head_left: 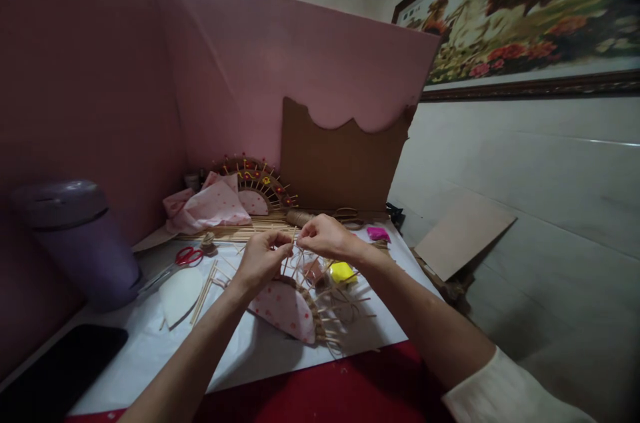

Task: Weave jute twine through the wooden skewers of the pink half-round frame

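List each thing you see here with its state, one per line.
Left hand, pinched at a stick
Right hand, pinched, hold unclear
Half-round piece, stick ends poking out
Decorated fan, upright
Purple tumbler, lid on
Phone, screen dark
Pink cloth, crumpled
Cardboard, upright, top edge cut wavy
Scissors, lying flat
Picture, hung

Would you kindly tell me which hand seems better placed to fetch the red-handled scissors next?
Probably the left hand: the red-handled scissors lie on its side, nearer to it, while the right hand would have to reach past it. Both are near the half-round piece.
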`<state>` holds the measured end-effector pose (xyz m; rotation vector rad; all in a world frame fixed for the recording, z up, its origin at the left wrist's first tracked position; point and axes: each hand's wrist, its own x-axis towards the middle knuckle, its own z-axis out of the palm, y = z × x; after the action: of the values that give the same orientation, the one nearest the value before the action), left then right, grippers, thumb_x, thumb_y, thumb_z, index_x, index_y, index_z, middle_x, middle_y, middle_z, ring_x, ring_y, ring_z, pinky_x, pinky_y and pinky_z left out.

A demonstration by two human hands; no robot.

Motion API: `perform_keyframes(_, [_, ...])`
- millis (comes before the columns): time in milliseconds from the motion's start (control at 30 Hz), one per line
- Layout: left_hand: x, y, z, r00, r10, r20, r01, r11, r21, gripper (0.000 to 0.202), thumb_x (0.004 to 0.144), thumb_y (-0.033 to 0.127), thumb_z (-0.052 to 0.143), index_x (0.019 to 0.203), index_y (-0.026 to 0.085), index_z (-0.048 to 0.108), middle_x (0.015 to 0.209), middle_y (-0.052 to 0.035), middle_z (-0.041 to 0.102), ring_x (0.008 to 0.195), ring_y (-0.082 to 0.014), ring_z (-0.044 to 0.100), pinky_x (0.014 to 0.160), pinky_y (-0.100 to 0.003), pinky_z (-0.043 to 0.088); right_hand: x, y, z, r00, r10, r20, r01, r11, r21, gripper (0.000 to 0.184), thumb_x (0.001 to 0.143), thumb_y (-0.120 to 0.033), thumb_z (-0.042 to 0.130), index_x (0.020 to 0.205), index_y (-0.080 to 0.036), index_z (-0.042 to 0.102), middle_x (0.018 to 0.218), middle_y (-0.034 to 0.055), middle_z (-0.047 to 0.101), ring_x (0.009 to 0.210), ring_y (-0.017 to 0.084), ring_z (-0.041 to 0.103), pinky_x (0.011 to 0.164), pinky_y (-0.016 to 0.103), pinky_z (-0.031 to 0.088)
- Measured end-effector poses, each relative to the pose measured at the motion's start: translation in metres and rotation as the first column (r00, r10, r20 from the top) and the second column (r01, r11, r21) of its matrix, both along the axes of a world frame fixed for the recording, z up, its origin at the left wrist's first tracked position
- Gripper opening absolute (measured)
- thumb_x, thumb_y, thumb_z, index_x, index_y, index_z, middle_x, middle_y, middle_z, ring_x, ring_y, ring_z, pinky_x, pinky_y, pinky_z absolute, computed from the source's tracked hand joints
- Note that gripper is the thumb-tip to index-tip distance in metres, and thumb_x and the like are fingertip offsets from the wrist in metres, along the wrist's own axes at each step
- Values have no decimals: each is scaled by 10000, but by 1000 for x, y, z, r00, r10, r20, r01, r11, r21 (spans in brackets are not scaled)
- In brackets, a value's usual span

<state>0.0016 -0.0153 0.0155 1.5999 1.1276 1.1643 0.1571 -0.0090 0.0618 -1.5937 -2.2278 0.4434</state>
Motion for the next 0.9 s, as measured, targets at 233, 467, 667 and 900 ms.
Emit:
perform_keyframes(233, [0,3,-5,1000,26,6,-26,1000,8,180,651,302,620,708,132,625,561,15,594,316,-61,422,317,-197,321,-4,8,2,994,30,-102,-43,990,-135,179,643,-253,590,670,-118,704,523,-25,491,528,78,414,464,193,260])
perform_keyframes(467, [-1,3,-3,999,40,-18,-39,999,18,174,640,303,633,694,138,627,569,10,610,344,-69,447,337,-197,342,-3,6,9,979,50,-197,-97,966,-238,188,628,-293,605,579,-113,631,466,-70,352,478,59,292,439,205,215])
perform_keyframes(667, [-1,2,-1,1000,-13,-3,13,1000,11,164,642,280,621,712,133,637,567,15,600,331,-60,431,333,-194,331,-6,10,4,977,23,-213,-78,964,-253,139,591,-253,603,532,-129,579,466,-74,359,471,54,292,433,208,194])
perform_keyframes(900, [1,-5,8,996,-40,83,42,999,-33,197,674,304,547,736,126,601,613,0,615,311,-49,430,299,-177,286,-5,13,-3,984,-44,-172,8,980,-200,152,584,-266,590,514,-134,569,462,-73,328,470,57,287,442,211,197])
